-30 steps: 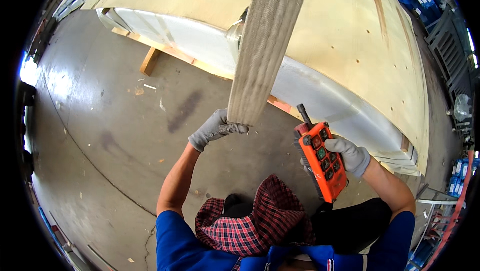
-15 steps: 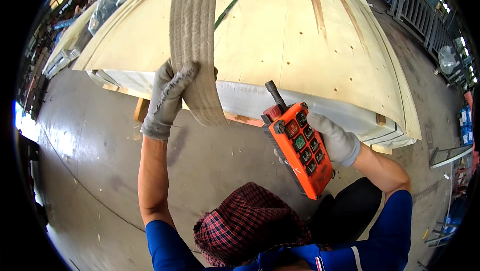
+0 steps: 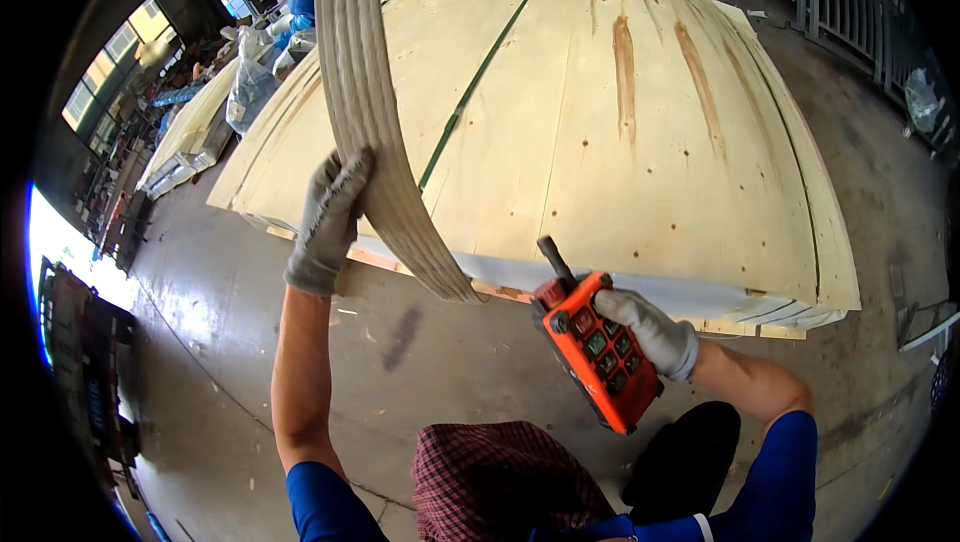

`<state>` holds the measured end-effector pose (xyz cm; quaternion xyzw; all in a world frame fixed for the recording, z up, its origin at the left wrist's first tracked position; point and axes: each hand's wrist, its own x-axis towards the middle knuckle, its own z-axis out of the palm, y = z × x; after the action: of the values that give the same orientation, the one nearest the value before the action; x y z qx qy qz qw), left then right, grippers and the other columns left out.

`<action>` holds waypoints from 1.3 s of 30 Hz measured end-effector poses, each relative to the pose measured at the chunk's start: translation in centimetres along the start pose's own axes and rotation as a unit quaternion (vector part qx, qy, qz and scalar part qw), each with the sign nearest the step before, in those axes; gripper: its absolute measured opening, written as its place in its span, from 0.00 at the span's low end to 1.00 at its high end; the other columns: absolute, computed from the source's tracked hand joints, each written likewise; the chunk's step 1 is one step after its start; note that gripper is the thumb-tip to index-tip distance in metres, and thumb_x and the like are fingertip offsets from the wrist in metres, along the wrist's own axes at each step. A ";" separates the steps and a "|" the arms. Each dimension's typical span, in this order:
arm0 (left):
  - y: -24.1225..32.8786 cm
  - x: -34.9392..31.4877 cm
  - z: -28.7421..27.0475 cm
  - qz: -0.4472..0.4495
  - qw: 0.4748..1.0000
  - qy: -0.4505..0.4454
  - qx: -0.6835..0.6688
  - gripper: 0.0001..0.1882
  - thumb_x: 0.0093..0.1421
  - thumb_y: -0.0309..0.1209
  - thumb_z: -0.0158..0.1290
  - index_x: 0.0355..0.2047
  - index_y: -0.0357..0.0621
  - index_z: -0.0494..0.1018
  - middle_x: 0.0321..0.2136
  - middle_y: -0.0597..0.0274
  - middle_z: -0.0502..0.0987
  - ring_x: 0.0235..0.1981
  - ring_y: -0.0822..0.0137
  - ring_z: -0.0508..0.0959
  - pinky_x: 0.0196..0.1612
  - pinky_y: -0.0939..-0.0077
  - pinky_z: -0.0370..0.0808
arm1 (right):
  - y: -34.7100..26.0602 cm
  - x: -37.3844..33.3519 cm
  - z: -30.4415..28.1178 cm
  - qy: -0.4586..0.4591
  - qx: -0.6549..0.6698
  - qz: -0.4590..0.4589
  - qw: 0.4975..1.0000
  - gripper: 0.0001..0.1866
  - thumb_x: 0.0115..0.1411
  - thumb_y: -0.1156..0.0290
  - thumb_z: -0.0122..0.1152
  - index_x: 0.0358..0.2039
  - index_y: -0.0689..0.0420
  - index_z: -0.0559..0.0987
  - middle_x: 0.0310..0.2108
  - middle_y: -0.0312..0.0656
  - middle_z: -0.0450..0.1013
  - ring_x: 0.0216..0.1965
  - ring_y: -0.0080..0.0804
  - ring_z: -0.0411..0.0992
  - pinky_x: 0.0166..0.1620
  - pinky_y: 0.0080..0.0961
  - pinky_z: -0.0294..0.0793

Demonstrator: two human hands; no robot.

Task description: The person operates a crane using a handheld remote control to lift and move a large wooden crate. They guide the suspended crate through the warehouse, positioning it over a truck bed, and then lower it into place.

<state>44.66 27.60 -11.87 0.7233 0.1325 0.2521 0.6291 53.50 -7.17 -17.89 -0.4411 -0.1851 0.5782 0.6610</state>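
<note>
In the right hand [image 3: 650,332] sits an orange remote [image 3: 612,362].

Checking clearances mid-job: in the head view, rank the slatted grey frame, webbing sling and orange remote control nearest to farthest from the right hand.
1. Orange remote control: held in the right hand.
2. Webbing sling: hanging off to the left.
3. Slatted grey frame: well beyond, at the upper right.

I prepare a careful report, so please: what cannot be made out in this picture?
In the head view:
- Strap: upper end cut off by the top edge.
- Right hand: most fingers hidden behind the orange remote.
- Orange remote: back faces away.
- Plywood sheet: hides most beneath it.
</note>
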 end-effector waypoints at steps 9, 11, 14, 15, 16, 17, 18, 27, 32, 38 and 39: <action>3.0 2.9 -0.8 -0.141 0.989 -0.015 -0.037 0.16 0.61 0.41 0.55 0.42 0.44 0.72 0.21 0.80 0.65 0.16 0.87 0.57 0.18 0.88 0.53 | -8.6 -8.0 2.6 0.093 0.105 0.041 0.989 0.24 0.66 0.56 0.48 0.55 0.59 0.69 0.44 0.39 0.74 0.40 0.24 0.74 0.45 0.23 0.75; 2.3 4.2 -1.4 -0.147 0.987 -0.008 -0.059 0.16 0.62 0.41 0.55 0.43 0.43 0.72 0.21 0.80 0.66 0.16 0.87 0.57 0.18 0.88 0.53 | -10.4 -10.1 3.7 0.115 0.121 0.027 0.986 0.23 0.67 0.57 0.47 0.56 0.59 0.68 0.44 0.39 0.74 0.40 0.24 0.74 0.45 0.23 0.75; 4.7 5.7 -1.4 -0.185 0.980 0.001 -0.071 0.18 0.62 0.40 0.54 0.46 0.40 0.71 0.30 0.73 0.73 0.27 0.84 0.69 0.29 0.87 0.66 | -12.9 -13.3 5.8 0.150 0.137 0.040 0.978 0.25 0.66 0.54 0.48 0.55 0.60 0.69 0.42 0.40 0.75 0.38 0.25 0.75 0.43 0.23 0.76; 5.9 6.3 -1.0 -0.193 0.978 -0.002 -0.085 0.19 0.62 0.39 0.54 0.47 0.39 0.71 0.34 0.71 0.74 0.31 0.82 0.70 0.34 0.85 0.68 | -13.8 -14.5 6.4 0.169 0.135 0.045 0.975 0.26 0.65 0.53 0.48 0.55 0.60 0.69 0.42 0.40 0.75 0.38 0.26 0.75 0.42 0.24 0.76; 6.6 6.9 -0.8 -0.202 0.974 0.000 -0.100 0.20 0.62 0.39 0.54 0.48 0.38 0.70 0.37 0.69 0.74 0.36 0.80 0.71 0.39 0.83 0.69 | -14.8 -15.7 7.2 0.174 0.144 0.058 0.972 0.28 0.64 0.48 0.48 0.54 0.59 0.70 0.38 0.41 0.76 0.35 0.28 0.76 0.40 0.26 0.78; 6.9 7.4 -0.6 -0.215 0.970 0.001 -0.116 0.21 0.62 0.39 0.54 0.49 0.37 0.70 0.40 0.67 0.75 0.40 0.78 0.72 0.44 0.81 0.70 | -15.6 -16.7 7.9 0.191 0.166 0.049 0.966 0.29 0.63 0.47 0.48 0.53 0.59 0.70 0.38 0.42 0.76 0.34 0.29 0.77 0.39 0.27 0.78; 7.0 7.7 -0.6 -0.202 0.973 -0.024 -0.110 0.22 0.62 0.39 0.54 0.50 0.36 0.69 0.42 0.66 0.75 0.43 0.76 0.72 0.48 0.78 0.69 | -15.9 -17.9 8.5 0.206 0.189 0.047 0.959 0.30 0.63 0.46 0.47 0.53 0.59 0.70 0.37 0.42 0.76 0.34 0.30 0.77 0.39 0.28 0.79; 9.8 -1.3 -0.1 -0.284 0.957 -0.029 0.056 0.40 0.53 0.41 0.63 0.58 0.29 0.61 0.53 0.45 0.70 0.54 0.60 0.69 0.57 0.71 0.67 | -24.4 -28.9 16.2 0.341 0.247 -0.008 0.907 0.31 0.62 0.39 0.41 0.43 0.57 0.74 0.31 0.43 0.76 0.30 0.32 0.76 0.33 0.29 0.78; 15.9 -21.9 3.8 -0.374 0.921 0.070 0.084 0.32 0.53 0.44 0.63 0.49 0.30 0.69 0.36 0.59 0.76 0.35 0.68 0.74 0.37 0.75 0.73 | -27.6 -32.4 16.6 0.321 0.243 -0.014 0.915 0.32 0.60 0.36 0.42 0.37 0.55 0.75 0.27 0.42 0.75 0.28 0.31 0.74 0.31 0.27 0.77; 18.6 -44.8 8.4 -0.398 0.900 -0.093 0.154 0.21 0.59 0.38 0.56 0.48 0.38 0.73 0.36 0.62 0.77 0.33 0.71 0.75 0.33 0.78 0.71 | -31.2 -36.2 17.3 0.318 0.232 -0.029 0.919 0.31 0.60 0.37 0.44 0.41 0.56 0.74 0.26 0.41 0.74 0.26 0.31 0.73 0.30 0.27 0.76; 17.4 -47.8 8.2 -0.115 0.873 -0.196 0.432 0.19 0.60 0.35 0.54 0.49 0.37 0.72 0.42 0.59 0.78 0.37 0.70 0.76 0.35 0.77 0.73 | -31.0 -37.3 17.0 0.320 0.233 -0.042 0.917 0.31 0.60 0.38 0.44 0.41 0.56 0.74 0.26 0.41 0.74 0.26 0.30 0.73 0.30 0.27 0.76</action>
<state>6.76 -6.67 -5.04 0.9371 0.1847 -0.0515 0.2916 49.51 -33.70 25.96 -0.4286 0.1580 0.4046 0.7923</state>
